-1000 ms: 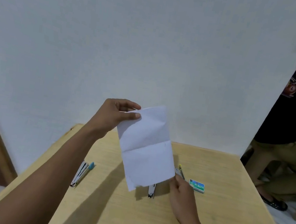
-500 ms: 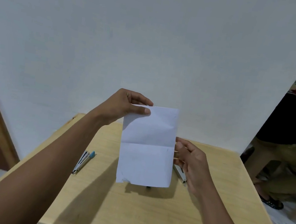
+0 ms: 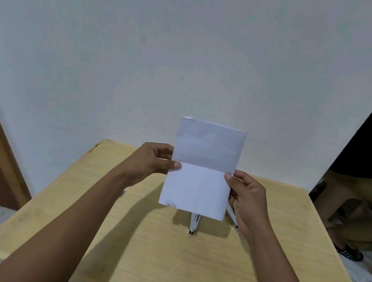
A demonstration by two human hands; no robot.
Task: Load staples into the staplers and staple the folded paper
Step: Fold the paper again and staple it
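White folded paper (image 3: pixel 198 186) is pinched at both side edges, mid-frame, by left grip (image 3: pixel 150 164) and right grip (image 3: pixel 248 198); layers may be skewed if either is slackened.

Head camera looks down, close over table (image 3: pixel 161 270)

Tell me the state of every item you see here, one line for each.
Paper: held upright above the table, creased across its middle.
Left hand: pinches the paper's left edge.
Right hand: pinches the paper's right edge.
Middle stapler: lying on the table, untouched, partly hidden by the paper.
Right stapler: on the table, mostly hidden behind the right hand.
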